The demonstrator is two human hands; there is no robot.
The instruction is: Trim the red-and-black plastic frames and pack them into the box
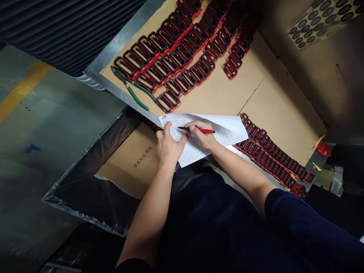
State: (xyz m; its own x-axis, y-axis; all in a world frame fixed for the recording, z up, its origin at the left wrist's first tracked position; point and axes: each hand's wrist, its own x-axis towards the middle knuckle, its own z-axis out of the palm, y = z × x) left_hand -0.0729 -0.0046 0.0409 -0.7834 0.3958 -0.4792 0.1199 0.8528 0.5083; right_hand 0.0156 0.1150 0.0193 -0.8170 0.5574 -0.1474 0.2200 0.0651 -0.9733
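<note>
A white gridded form sheet (227, 131) lies at the near edge of a cardboard-covered bench (227, 91). My right hand (203, 137) is closed on a red pen (206, 131), whose dark tip points left onto the sheet. My left hand (168, 144) rests on the sheet's left corner, fingers curled, with the index finger stretched along the paper edge. Rows of red-and-black rectangular frame parts (170, 60) cover the far side of the bench. A second row of such parts (273, 155) runs along the near right edge.
Green-handled cutting pliers (133, 89) lie at the bench's left edge. Below the bench stands a cardboard box (133, 159) lined with a dark plastic bag (82, 182). A sheet with dark round pads (321, 19) sits at the far right. Concrete floor with a yellow line (19, 93) lies left.
</note>
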